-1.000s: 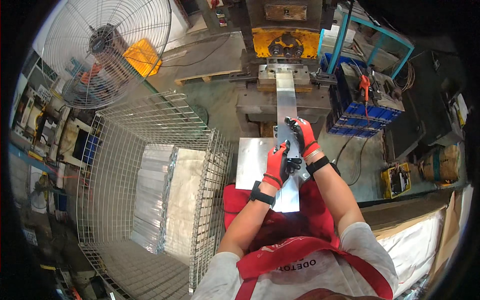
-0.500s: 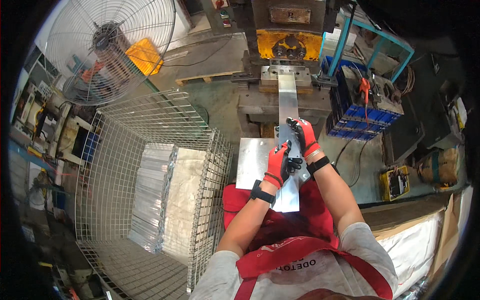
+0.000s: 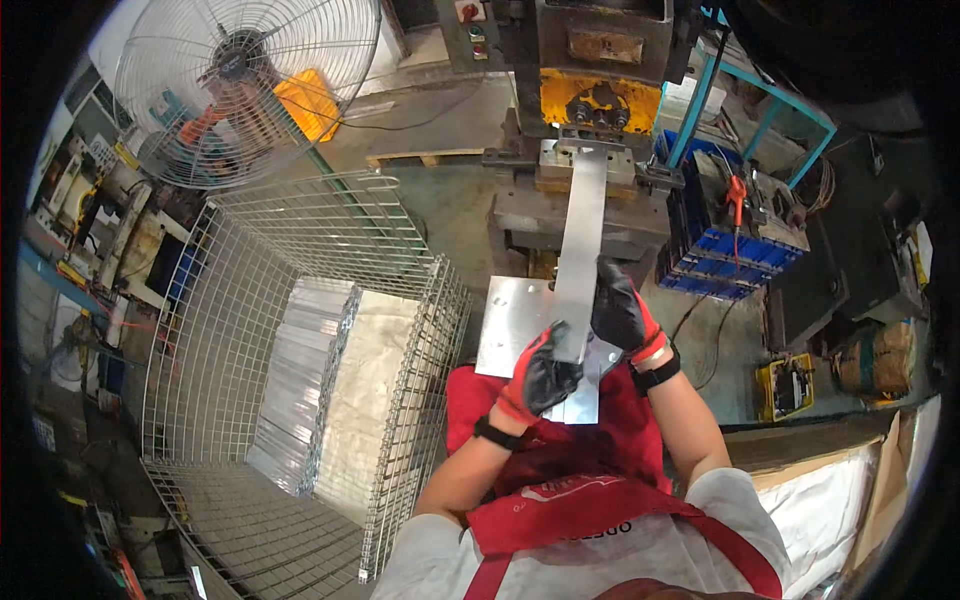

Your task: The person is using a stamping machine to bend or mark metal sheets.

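A long flat metal strip (image 3: 583, 235) slants away from me, its far end in front of the die block (image 3: 617, 163) of a press. My left hand (image 3: 545, 378), in a red and black glove, is closed on the strip's near end. My right hand (image 3: 622, 310), gloved alike, is closed along its right edge, lower down than the middle. Beneath the hands, more bare sheet metal (image 3: 580, 403) lies over my lap. A wider metal plate (image 3: 508, 322) sits just left of the strip, partly hidden by it.
On the left stands a wire mesh cage (image 3: 215, 400) with stacked metal strips (image 3: 300, 380) inside. Behind it is a large fan (image 3: 240, 60). Blue crates (image 3: 705, 255) bearing tools stand right of the press (image 3: 600, 95). A yellow bin (image 3: 787, 388) sits further right.
The strip has come toward me and tilted, its near end now lower in the view. My left hand moved down and left to that end; my right hand came nearer too. The view shifted slightly.
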Demonstrator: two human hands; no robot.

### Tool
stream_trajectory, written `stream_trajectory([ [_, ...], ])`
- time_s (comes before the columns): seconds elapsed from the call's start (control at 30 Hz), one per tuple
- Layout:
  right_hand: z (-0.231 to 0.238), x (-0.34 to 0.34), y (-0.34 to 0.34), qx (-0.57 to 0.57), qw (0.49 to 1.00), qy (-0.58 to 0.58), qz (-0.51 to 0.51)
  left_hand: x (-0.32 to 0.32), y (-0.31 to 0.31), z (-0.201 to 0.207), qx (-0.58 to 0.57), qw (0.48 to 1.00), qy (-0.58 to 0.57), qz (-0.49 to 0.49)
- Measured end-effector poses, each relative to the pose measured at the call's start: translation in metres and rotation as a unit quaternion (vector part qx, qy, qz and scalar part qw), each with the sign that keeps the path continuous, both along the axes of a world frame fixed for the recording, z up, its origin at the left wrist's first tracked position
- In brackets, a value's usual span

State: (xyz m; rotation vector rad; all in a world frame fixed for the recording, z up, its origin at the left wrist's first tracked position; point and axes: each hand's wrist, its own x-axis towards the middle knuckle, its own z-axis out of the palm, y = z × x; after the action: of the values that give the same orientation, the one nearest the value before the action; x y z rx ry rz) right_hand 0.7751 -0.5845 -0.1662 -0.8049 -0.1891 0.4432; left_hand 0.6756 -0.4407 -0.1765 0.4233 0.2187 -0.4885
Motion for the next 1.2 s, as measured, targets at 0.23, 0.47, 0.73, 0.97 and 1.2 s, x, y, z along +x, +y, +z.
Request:
stream_trajectory([
  [0.23,0.030,-0.049,0.015,0.072,0.975,-0.090,0.190,-0.077,0.021,-0.051,-0.430,0.901,-0.020,-0.049],
  [0.47,0.032,-0.077,0.026,-0.259,0.954,-0.154,-0.014,-0.112,0.037,-0.080,-0.280,0.940,-0.140,-0.137],
  [0.73,0.048,-0.090,0.038,-0.185,0.975,-0.116,-0.034,-0.108,0.046,-0.016,0.111,0.957,-0.224,-0.145],
  [0.97,0.037,-0.089,0.037,-0.168,0.981,-0.100,-0.008,-0.101,0.048,-0.013,-0.086,0.971,-0.173,-0.142],
  [1.2,0.023,-0.088,0.030,-0.216,0.970,-0.111,-0.014,-0.108,0.062,-0.064,-0.008,0.989,-0.113,-0.095],
])
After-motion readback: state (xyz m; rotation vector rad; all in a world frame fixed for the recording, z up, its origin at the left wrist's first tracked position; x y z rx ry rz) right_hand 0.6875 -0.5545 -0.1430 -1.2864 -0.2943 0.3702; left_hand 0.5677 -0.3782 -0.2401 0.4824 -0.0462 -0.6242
